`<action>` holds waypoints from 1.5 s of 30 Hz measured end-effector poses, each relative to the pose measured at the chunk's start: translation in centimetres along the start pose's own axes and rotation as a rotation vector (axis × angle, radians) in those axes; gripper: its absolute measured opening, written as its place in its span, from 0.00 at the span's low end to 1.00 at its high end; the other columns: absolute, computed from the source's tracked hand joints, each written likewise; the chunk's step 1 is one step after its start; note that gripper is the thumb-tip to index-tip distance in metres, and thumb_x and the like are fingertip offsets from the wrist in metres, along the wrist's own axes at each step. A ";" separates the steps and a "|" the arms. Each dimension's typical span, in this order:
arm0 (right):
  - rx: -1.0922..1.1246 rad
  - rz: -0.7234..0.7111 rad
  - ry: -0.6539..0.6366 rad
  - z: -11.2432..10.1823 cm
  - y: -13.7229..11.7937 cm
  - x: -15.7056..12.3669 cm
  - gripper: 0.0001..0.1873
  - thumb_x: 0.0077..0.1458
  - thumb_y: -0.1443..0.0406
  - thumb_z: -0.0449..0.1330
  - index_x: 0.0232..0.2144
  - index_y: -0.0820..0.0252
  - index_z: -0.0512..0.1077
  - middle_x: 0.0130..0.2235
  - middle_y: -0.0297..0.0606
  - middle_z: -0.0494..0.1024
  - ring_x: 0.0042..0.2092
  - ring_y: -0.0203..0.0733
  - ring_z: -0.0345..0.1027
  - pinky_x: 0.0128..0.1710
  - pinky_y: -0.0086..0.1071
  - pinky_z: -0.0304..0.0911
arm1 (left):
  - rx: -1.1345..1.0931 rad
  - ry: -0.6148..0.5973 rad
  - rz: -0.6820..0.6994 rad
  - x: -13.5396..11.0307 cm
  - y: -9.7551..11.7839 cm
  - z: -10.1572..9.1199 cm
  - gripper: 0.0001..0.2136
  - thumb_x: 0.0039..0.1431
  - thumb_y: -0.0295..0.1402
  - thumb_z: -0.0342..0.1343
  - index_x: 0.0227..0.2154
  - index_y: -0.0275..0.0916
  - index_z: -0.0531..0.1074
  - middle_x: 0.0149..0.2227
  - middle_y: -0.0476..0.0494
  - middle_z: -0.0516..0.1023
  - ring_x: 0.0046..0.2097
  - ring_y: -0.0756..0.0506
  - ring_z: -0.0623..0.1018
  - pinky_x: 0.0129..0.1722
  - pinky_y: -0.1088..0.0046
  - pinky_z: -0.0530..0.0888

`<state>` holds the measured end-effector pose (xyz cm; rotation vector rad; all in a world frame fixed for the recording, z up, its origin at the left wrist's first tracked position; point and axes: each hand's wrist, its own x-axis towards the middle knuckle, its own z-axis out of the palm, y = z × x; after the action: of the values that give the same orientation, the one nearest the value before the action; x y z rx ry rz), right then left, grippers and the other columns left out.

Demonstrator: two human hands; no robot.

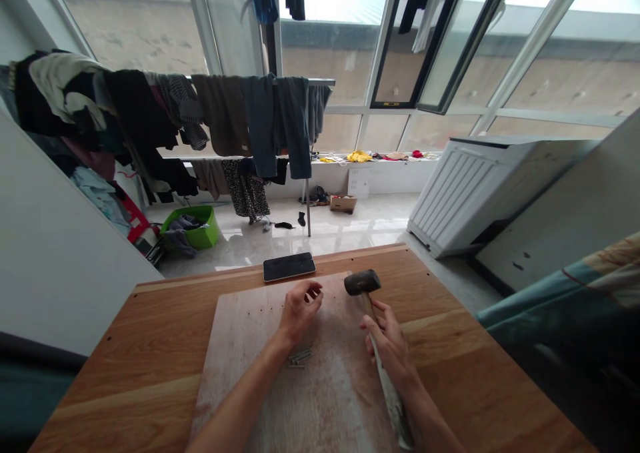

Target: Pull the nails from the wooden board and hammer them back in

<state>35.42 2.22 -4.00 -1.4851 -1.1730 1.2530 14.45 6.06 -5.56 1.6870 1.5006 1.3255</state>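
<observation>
My right hand (389, 339) is wrapped round the wooden handle of a hammer (363, 282), whose dark, blocky head is raised at the far right part of a pale wooden board (330, 399). Over the board's far half, my left hand (301, 306) has its fingers curled in toward the thumb. Whatever may be between those fingertips is too small to make out. A small pile of nails (301, 355) lies on the board, just right of my left forearm. Several small dark dots form a row along the board's far part, left of my left hand.
The board rests on a brown wooden table (145, 353). A phone or tablet (289, 267) lies past the board's far edge. Beyond stand a rack of hanging clothes (220, 116), a green basket (203, 231) and a white ribbed cabinet (450, 186). A curtain (565, 293) hangs at right.
</observation>
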 end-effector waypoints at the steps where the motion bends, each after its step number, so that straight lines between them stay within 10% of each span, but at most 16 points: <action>1: -0.017 -0.006 -0.005 -0.1 -0.4 0.4 0.29 0.56 0.55 0.59 0.58 0.55 0.60 0.33 0.32 0.76 0.19 0.35 0.63 0.13 0.27 0.60 | -0.005 0.001 0.004 0.2 0.1 0.1 0.05 0.58 0.28 0.58 0.36 0.38 0.77 0.31 0.48 0.79 0.32 0.49 0.76 0.34 0.74 0.73; 14: -0.087 -0.049 -0.185 0.8 0.4 1.6 0.33 0.58 0.52 0.57 0.60 0.63 0.61 0.25 0.30 0.77 0.15 0.36 0.67 0.13 0.28 0.63 | -0.013 -0.132 0.060 0.9 0.5 2.3 0.07 0.59 0.23 0.56 0.36 0.38 0.77 0.34 0.46 0.81 0.32 0.49 0.77 0.34 0.75 0.73; 30: 0.061 0.031 -0.222 0.4 -1.3 1.0 0.21 0.52 0.48 0.62 0.36 0.59 0.68 0.25 0.27 0.71 0.18 0.31 0.63 0.14 0.24 0.59 | -0.043 -0.169 0.024 1.2 0.5 2.3 0.05 0.60 0.28 0.57 0.35 0.39 0.79 0.34 0.47 0.82 0.30 0.49 0.77 0.33 0.75 0.74; 45: 0.259 0.010 -0.220 0.2 -3.0 -1.6 0.23 0.56 0.49 0.61 0.46 0.57 0.67 0.24 0.24 0.70 0.16 0.30 0.58 0.11 0.22 0.53 | -0.055 -0.128 0.057 1.4 0.1 2.8 0.11 0.56 0.25 0.63 0.42 0.39 0.74 0.33 0.48 0.84 0.32 0.49 0.82 0.35 0.75 0.78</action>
<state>34.68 1.30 -0.82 -1.1863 -1.0948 1.5422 16.92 8.01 -6.09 1.7563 1.3418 1.2507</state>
